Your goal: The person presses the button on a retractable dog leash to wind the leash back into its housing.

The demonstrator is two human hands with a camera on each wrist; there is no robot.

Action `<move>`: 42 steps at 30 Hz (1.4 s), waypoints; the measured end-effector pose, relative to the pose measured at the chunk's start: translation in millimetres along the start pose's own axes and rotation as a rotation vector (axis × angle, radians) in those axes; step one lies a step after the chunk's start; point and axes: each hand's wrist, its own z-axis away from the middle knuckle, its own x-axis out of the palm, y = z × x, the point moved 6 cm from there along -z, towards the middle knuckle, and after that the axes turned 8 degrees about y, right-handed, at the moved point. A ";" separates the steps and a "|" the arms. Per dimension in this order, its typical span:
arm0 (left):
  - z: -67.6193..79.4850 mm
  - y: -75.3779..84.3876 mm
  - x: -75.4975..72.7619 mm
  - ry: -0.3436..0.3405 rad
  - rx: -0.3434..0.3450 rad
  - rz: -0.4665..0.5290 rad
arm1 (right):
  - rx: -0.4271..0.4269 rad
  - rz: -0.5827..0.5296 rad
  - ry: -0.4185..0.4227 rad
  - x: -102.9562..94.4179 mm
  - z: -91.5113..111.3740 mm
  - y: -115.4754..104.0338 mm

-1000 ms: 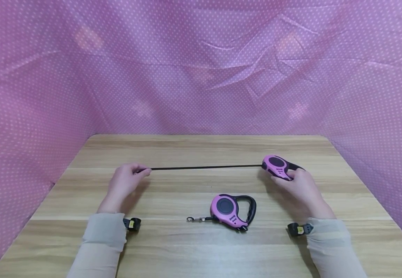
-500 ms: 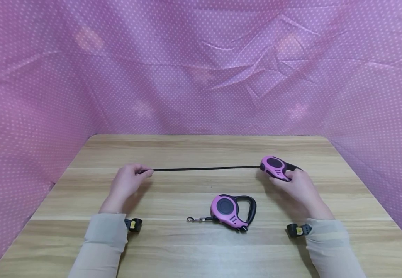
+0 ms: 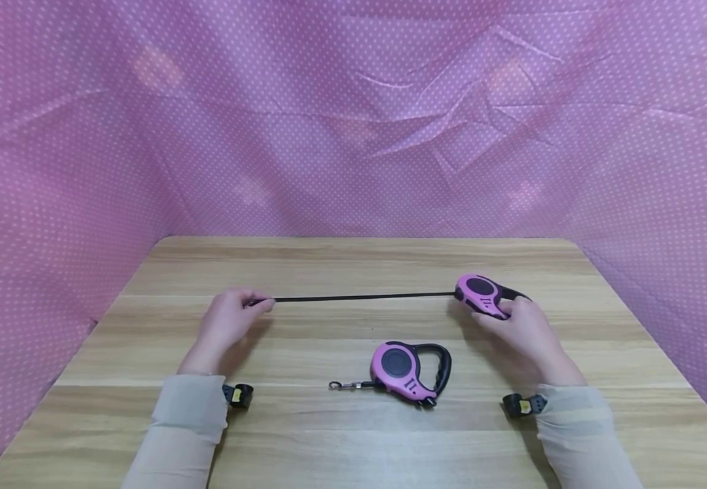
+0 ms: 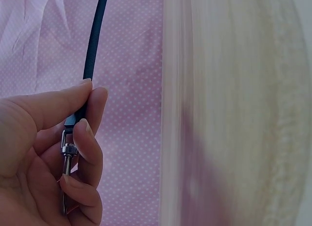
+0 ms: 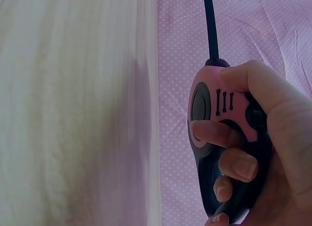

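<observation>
A pink-and-black retractable leash [image 3: 475, 292] is gripped in my right hand [image 3: 527, 333], raised above the table. In the right wrist view several fingers curl round its black handle [image 5: 207, 175], and the thumb lies on the pink casing [image 5: 224, 82]. Its black strap [image 3: 365, 297] runs taut to my left hand [image 3: 225, 326], which pinches the strap's end between thumb and fingers. The metal clip [image 4: 67, 158] lies within the curled fingers in the left wrist view. A second pink-and-black retractable leash [image 3: 397, 361] rests flat on the table between my forearms, its clip [image 3: 347, 385] pointing left.
The wooden table [image 3: 304, 448] has pink dotted cloth [image 3: 353, 170] hanging behind it and along both sides. Each wrist carries a small black camera, one at the left cuff [image 3: 240, 395] and one at the right cuff [image 3: 518, 405].
Both hands have drifted slightly toward each other, so the strap between them is a little shorter. Each hand keeps its hold, and the second leash has not moved.
</observation>
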 end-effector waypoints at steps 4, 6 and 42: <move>0.3 0.4 1.5 -0.006 0.002 0.002 | -0.007 -0.002 -0.012 1.3 -0.7 -0.2; 0.4 0.3 2.2 -0.007 -0.001 0.000 | -0.010 -0.002 -0.019 2.4 -0.9 -0.4; 2.6 0.9 8.4 -0.024 0.001 -0.005 | -0.043 0.004 -0.032 9.7 1.7 -9.5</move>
